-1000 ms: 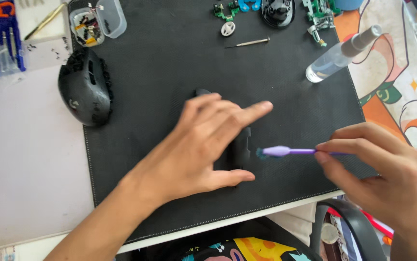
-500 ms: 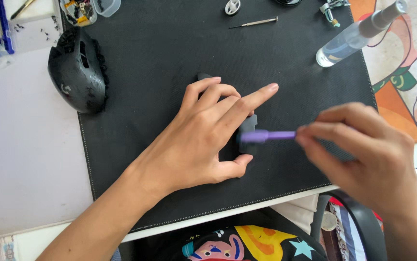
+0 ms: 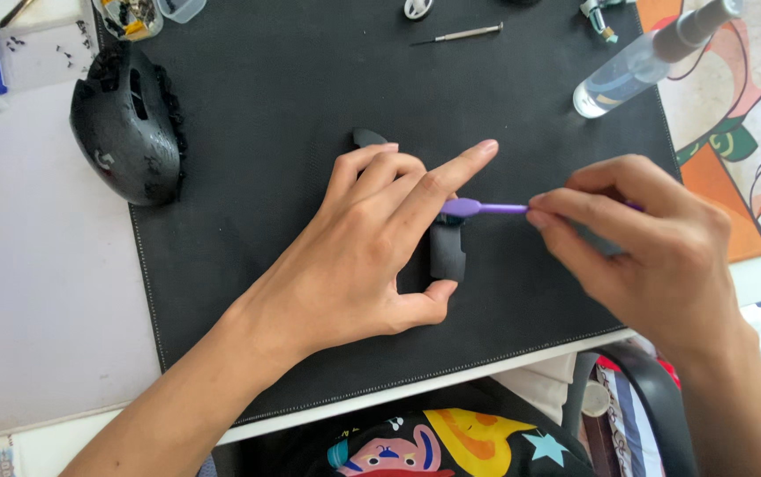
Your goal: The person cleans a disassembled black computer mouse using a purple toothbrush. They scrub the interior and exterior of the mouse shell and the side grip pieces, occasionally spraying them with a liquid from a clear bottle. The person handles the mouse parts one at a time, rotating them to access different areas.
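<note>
A person's left hand presses flat over a dark plastic shell piece at the centre of the frame, its fingers spread open and the thumb hooked against the piece's lower end, pinning it to the black mat that covers the counter. The right hand, coming in from the right, has its fingers pinched shut on a small purple brush, whose head meets the upper end of the piece just under the left forefinger. The step in hand appears to be brushing that part clean while it is held down; the next stroke seems to call for a light, steady wrist and a firm left hand so the piece does not skid. A black mouse body lies at upper left, a clear spray bottle at upper right, a thin screwdriver along the top edge
</note>
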